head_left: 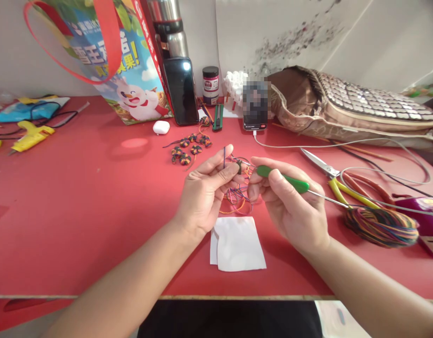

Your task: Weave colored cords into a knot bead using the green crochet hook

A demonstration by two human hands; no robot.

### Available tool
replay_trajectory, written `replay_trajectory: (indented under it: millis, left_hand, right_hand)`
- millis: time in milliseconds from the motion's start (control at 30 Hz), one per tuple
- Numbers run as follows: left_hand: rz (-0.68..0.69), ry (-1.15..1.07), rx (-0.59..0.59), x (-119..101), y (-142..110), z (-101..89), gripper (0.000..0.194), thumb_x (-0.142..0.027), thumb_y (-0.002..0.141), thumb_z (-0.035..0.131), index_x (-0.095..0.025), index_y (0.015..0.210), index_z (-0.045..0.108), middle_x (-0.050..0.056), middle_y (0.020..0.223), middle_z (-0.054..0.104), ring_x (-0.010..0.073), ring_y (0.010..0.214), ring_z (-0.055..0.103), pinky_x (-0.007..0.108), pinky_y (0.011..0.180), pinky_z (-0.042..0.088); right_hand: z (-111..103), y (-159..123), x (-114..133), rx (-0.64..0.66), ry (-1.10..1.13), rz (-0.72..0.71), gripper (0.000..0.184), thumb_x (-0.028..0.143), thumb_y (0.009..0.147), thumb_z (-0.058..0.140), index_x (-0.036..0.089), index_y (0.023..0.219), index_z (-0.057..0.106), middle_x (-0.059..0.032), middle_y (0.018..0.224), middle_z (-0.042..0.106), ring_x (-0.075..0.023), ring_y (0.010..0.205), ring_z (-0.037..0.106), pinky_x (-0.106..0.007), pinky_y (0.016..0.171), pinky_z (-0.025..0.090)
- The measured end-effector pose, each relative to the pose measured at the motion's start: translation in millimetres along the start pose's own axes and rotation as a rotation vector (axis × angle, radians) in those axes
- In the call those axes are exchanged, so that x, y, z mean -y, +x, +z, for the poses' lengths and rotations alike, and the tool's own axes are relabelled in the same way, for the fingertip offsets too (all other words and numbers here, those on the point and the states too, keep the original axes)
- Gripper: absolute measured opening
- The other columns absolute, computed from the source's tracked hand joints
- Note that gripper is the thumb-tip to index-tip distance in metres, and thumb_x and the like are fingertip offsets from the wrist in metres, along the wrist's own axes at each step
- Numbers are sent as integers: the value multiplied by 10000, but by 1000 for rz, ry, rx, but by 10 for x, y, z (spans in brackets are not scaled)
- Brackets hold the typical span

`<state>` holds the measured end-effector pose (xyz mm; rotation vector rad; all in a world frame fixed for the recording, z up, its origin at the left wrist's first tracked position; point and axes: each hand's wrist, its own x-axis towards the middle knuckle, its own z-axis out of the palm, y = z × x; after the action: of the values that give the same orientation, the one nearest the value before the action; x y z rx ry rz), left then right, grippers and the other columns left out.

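My right hand [290, 206] is closed round a crochet hook with a green handle [283, 179]; its metal tip reaches to the left. Between the thumb and fingers of my left hand [205, 192] is a small dark piece of crochet [239, 166], and the hook's tip is at it. A dark strand of yarn runs up over my raised left index finger. Loose multicoloured yarn [235, 199] lies in loops on the table below and behind my hands. Several small round crocheted pieces [185, 159], dark with orange, lie beyond my left hand.
White folded paper [240, 244] lies near the front edge of the red table [79, 225]. On the right are scissors [330, 171], a yarn coil [381, 227] and a charging cable. Behind stand phones [181, 91], a jar [211, 84] and a gift bag [132, 61]. A yellow glue gun [33, 135] lies left.
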<state>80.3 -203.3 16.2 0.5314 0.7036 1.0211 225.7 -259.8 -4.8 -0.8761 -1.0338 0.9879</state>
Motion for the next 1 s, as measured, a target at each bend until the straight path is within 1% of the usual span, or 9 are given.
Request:
replay_trajectory:
  millis: [167,333,467,633,767,900,1000]
  left_hand:
    - [-6,13,-12,-14,5,-18,273,-25,804,815,-225,987,851,-17,791,798,83,665,739,186,717,584]
    - [-13,19,-22,-35,14,-13,278,-15,812,802,-228,980,858,-16,785,798,80,655,739,170,685,587]
    - [-2,23,-20,-65,20,-13,280,-10,804,807,-233,965,859,-29,755,791,67,628,729,148,654,576]
    - [-8,23,-11,-76,22,-20,279,-10,808,803,-235,963,859,-28,765,798,67,624,729,155,677,590]
    - [-11,26,-18,-77,28,-23,287,1,812,793,-238,955,861,-30,759,791,67,620,724,160,677,590]
    - [10,66,-18,-99,38,-35,263,-16,797,819,-235,936,865,-22,768,784,72,629,721,157,625,558]
    - [31,116,11,-136,44,-53,239,-46,775,853,-224,934,868,-14,741,772,79,609,710,163,581,538]
  right_hand:
    - [-25,25,7,3,-26,8,213,390,993,709,258,1127,810,-42,831,756,-186,648,682,-366,624,613]
    - [-44,37,13,13,2,-6,184,353,979,736,270,1115,829,-41,872,765,-165,637,658,-358,633,614]
    - [-49,50,32,8,-22,-12,197,383,965,753,258,1096,829,-46,868,769,-166,623,650,-367,621,612]
    - [-52,69,49,20,-9,-27,177,368,964,763,260,1084,836,-35,838,753,-156,614,643,-350,603,597]
    - [-84,78,41,32,-31,-55,175,352,971,761,256,1093,842,-46,864,760,-152,631,652,-332,594,587]
    - [-125,71,40,37,-80,-64,174,338,986,744,266,1113,838,-43,879,751,-151,642,662,-319,585,582]
    - [-141,67,58,38,-97,-63,171,338,985,746,263,1110,838,-38,864,735,-150,643,662,-313,577,581]
